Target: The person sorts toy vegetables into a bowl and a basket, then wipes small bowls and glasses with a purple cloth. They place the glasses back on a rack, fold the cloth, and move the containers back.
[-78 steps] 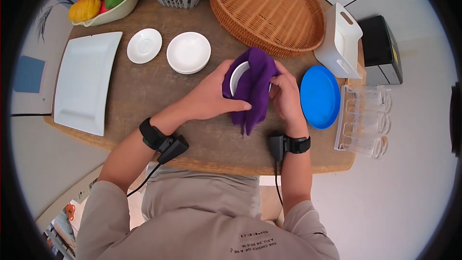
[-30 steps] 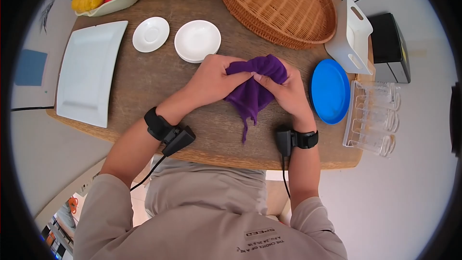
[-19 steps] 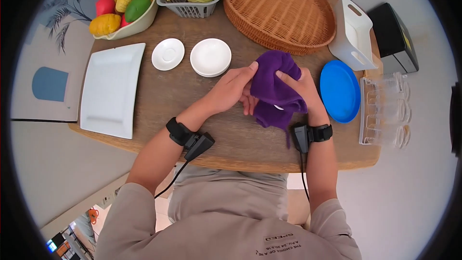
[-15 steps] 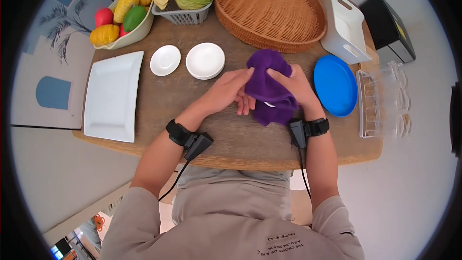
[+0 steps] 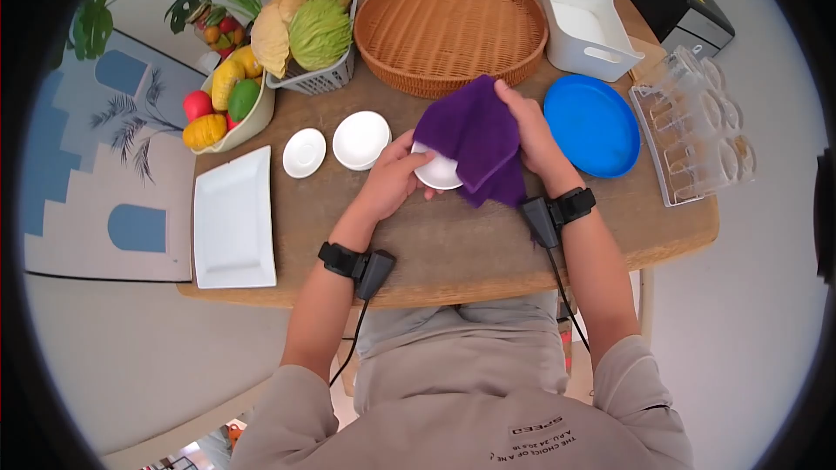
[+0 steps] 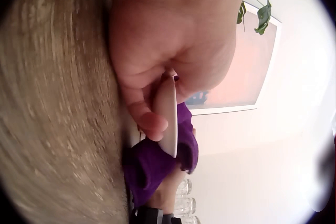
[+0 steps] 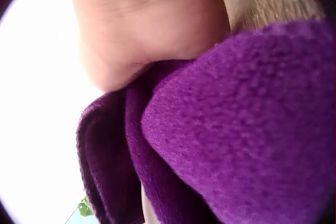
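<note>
Thumb and curled fingers of the left hand (image 5: 394,177) pinch one white dish (image 5: 438,173) by its edge, above the bench (image 5: 348,218). The right hand (image 5: 533,132) grips one purple cloth (image 5: 477,126), which drapes over part of the dish; its fingertips are hidden behind the fabric. To the left are one saucer (image 5: 305,153), one round white bowl (image 5: 361,140), perhaps stacked, and one rectangular plate (image 5: 233,226); to the right, one blue plate (image 5: 594,126) and one rack (image 5: 648,152) of glasses (image 5: 707,113), too overlapped to count. Behind stand one wicker tray (image 5: 448,22), one white bin (image 5: 577,56), one grey basket (image 5: 326,79) with two green leafy heads (image 5: 320,33), and one fruit bowl (image 5: 260,119).
</note>
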The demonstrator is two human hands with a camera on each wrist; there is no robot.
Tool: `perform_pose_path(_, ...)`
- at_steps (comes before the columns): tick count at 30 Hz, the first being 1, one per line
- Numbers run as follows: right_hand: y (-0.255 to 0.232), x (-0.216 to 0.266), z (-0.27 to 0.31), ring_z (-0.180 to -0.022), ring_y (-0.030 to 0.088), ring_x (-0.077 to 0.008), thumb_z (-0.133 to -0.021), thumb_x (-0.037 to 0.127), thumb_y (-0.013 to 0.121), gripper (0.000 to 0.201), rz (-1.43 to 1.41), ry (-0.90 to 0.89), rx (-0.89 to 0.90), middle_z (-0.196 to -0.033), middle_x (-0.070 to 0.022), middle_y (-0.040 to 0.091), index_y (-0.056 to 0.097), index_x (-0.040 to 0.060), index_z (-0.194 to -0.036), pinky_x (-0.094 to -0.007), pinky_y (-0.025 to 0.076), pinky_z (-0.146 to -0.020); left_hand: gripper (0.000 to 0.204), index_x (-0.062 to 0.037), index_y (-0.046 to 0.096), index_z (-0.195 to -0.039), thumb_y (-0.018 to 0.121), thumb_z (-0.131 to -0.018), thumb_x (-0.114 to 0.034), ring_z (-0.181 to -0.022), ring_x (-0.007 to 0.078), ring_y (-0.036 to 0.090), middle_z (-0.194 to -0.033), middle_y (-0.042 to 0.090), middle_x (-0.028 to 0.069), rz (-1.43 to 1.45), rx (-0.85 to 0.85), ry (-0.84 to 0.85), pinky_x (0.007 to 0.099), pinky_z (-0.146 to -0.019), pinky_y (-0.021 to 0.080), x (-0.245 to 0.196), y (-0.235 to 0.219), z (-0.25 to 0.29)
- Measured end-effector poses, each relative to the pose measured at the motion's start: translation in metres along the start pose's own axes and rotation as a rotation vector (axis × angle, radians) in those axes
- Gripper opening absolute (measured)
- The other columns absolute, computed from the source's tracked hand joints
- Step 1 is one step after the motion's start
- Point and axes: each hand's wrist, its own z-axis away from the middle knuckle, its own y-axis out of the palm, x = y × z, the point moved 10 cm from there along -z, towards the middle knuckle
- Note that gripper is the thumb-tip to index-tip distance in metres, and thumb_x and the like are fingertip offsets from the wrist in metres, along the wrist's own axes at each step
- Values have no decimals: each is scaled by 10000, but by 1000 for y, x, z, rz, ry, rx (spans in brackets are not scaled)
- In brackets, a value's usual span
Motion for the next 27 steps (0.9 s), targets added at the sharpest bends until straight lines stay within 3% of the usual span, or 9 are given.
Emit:
perform_pose_path(1, -4, 6, -2, -1013, 657, -182, -1004, 496, 554, 577, -145, -1, -4, -1132, -130, 695, 650, -33, -1215, -321, 522, -897, 427, 7, 439, -1414, 529, -1008, -89, -812, 219, 679, -1091, 665, 148, 19, 10, -11, 308, -604, 535, -1, 1, 0)
perform_pose_path(4, -19, 35, 0, -1071, 663, -232, -1016, 468, 531, 545, -593, -33, 90, -1199, -142, 681, 612, -5, -1275, -364, 532, -960, 408, 20, 444, -1395, 525, -1010, -89, -798, 231, 680, -1072, 673, 148, 33, -59, -3, 304, -639, 543, -4, -2, 0)
perform_pose_path(6, -39, 33, -8, -1112, 661, -272, -1023, 435, 511, 508, -734, -60, 120, -1250, -152, 664, 591, 18, -1299, -406, 536, -993, 448, 18, 416, -1436, 521, -1012, -84, -869, 252, 687, -1144, 663, 162, 37, -63, -5, 306, -678, 552, -3, -4, -2)
perform_pose_path(14, -45, 31, -4, -1081, 664, -265, -987, 338, 518, 410, -819, -65, 106, -1188, -129, 687, 636, 22, -1220, -397, 537, -968, 530, 6, 351, -1515, 547, -1030, -74, -1037, 241, 691, -1264, 636, 150, -118, -97, 15, 314, -769, 595, -8, 4, -2)
perform_pose_path(17, -40, 34, 3, -1070, 667, -266, -978, 315, 504, 393, -887, -90, 141, -1157, -126, 698, 655, 19, -1188, -395, 534, -966, 614, 9, 253, -1565, 546, -1031, -69, -1050, 252, 692, -1286, 627, 169, -134, -103, 48, 320, -795, 605, -9, 3, -2)
perform_pose_path(20, -36, 31, 3, -1049, 693, -280, -998, 282, 472, 382, -848, -86, 197, -1174, -145, 710, 664, 2, -1174, -403, 557, -956, 683, 9, 161, -1590, 545, -1030, -64, -1065, 269, 692, -1309, 615, 196, -168, -161, 42, 330, -820, 610, -9, 0, -1)
perform_pose_path(23, -16, 31, 6, -1036, 700, -290, -981, 243, 466, 384, -824, -28, 390, -1183, -167, 704, 658, -25, -1178, -405, 562, -950, 714, 11, 106, -1596, 533, -1027, -42, -1074, 293, 692, -1318, 609, 217, -189, -151, 31, 344, -840, 609, -9, 1, -1)
perform_pose_path(27, -13, 18, 4, -1061, 688, -293, -933, 208, 524, 422, -736, 74, 408, -1195, -195, 686, 606, -66, -1243, -395, 547, -968, 736, 4, 66, -1602, 495, -1003, 26, -1134, 311, 668, -1360, 584, 216, -157, -75, 84, 377, -909, 588, -11, 6, -1)
